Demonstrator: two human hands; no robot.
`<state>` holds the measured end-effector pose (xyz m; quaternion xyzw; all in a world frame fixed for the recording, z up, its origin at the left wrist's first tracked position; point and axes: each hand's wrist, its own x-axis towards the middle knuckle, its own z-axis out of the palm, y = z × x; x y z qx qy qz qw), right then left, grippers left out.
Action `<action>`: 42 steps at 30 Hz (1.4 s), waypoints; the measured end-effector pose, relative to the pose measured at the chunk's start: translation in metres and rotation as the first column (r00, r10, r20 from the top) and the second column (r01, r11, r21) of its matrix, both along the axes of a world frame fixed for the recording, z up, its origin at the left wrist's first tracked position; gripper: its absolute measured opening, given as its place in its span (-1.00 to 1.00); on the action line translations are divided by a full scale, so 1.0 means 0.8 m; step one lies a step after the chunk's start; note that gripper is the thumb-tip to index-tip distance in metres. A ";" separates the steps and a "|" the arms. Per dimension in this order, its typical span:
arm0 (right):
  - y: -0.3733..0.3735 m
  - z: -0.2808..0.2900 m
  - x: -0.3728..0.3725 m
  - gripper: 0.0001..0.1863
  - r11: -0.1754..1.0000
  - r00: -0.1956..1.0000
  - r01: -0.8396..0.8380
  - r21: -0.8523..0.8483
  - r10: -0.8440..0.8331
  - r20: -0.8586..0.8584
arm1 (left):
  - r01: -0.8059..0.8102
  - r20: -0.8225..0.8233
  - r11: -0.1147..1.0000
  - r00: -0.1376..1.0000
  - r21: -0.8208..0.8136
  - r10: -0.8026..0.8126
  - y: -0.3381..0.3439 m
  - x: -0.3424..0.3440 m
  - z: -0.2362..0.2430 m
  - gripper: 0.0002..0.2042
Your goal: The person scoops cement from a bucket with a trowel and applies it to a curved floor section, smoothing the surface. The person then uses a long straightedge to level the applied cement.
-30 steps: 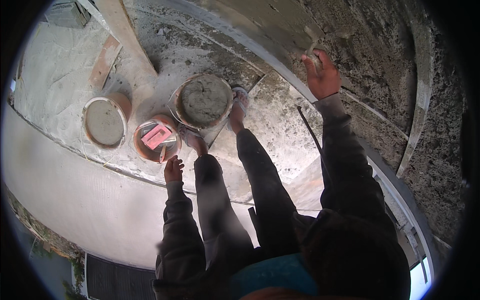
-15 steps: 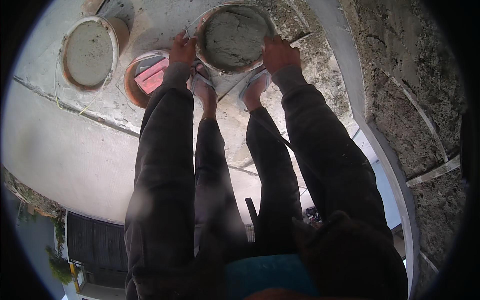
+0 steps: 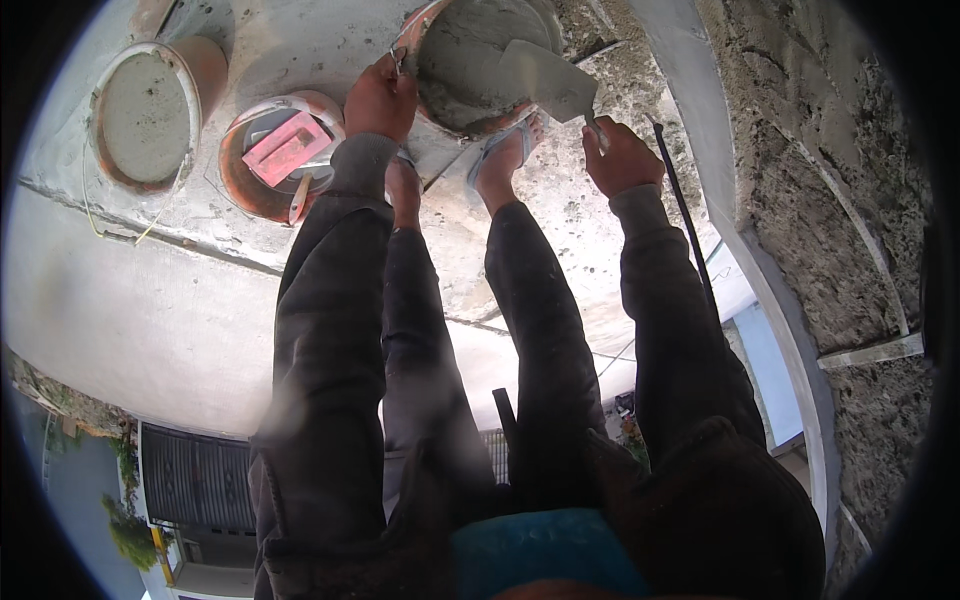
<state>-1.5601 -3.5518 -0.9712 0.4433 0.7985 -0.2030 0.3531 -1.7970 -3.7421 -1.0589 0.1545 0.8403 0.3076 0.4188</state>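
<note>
A bucket of wet grey mortar [image 3: 465,75] stands in front of my feet, its rim smeared with mortar. My left hand [image 3: 381,98] is closed on the bucket's left edge, where a bit of the wire handle shows by the fingers. In my right hand [image 3: 622,158] is a trowel [image 3: 553,82], gripped by its handle. Its flat, mortar-coated blade points up and left, over the bucket's right rim. Whether the blade touches the mortar I cannot tell.
Left of my left hand, a smaller bucket [image 3: 240,190] holds a pink float [image 3: 287,148] and a wood-handled tool [image 3: 299,199]. Farther left is another bucket [image 3: 185,80] full of mortar. A thin dark bar [image 3: 683,205] lies right of my right hand, near a rough wall [image 3: 800,150].
My right hand has left the bucket's right rim and moved right and nearer, now with the trowel in it. The bucket's mortar looks lower and more hollowed, and the dark bar shows by my right arm.
</note>
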 end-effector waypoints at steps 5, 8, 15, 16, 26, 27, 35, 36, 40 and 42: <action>-0.023 -0.058 -0.019 -0.54 0.987 0.988 0.151 -0.046 -0.153 -0.037 | 0.036 -0.117 0.997 0.993 0.074 -0.027 0.024 0.041 0.025 -0.70; -0.036 -0.074 -0.035 -0.56 0.955 0.954 0.285 -0.084 -0.291 -0.070 | 0.060 -0.134 0.996 0.990 0.071 -0.050 0.024 0.052 0.022 -0.71; -0.032 -0.023 0.009 -0.62 0.991 0.940 0.132 -0.014 -0.130 -0.315 | -0.002 -0.088 0.998 0.996 -0.067 -0.004 0.007 0.018 0.019 -0.75; -0.034 -0.026 0.004 -0.61 0.983 0.899 0.177 -0.046 -0.181 -0.399 | 0.008 -0.112 0.999 0.994 -0.044 -0.013 0.011 0.017 0.016 -0.76; 0.030 -0.035 0.074 -0.64 0.994 0.996 0.084 0.077 -0.082 -0.027 | 0.030 -0.245 0.998 0.969 0.046 -0.018 0.014 0.040 0.019 -0.79; 0.024 -0.048 0.063 -0.62 0.996 0.997 0.074 0.058 -0.073 -0.024 | 0.006 -0.218 0.995 0.976 0.102 0.017 0.020 0.044 0.022 -0.79; -0.015 -0.089 -0.025 -0.49 0.961 0.954 0.238 -0.143 -0.259 -0.153 | 0.006 -0.255 0.996 0.967 -0.086 -0.028 0.022 0.051 0.015 -0.70; -0.010 -0.077 -0.021 -0.49 0.957 0.955 0.239 -0.163 -0.263 -0.141 | -0.052 -0.279 0.994 0.960 -0.099 0.022 0.017 0.043 0.008 -0.75; 0.005 -0.010 -0.025 -0.53 0.961 0.946 0.247 -0.125 -0.268 -0.184 | -0.167 -0.249 0.922 0.965 -0.348 0.081 0.023 -0.002 0.014 -0.75; 0.014 0.024 -0.028 -0.55 0.970 0.930 0.230 -0.079 -0.243 -0.276 | -0.294 -0.114 0.939 0.954 -0.181 0.277 -0.011 -0.014 -0.003 -0.67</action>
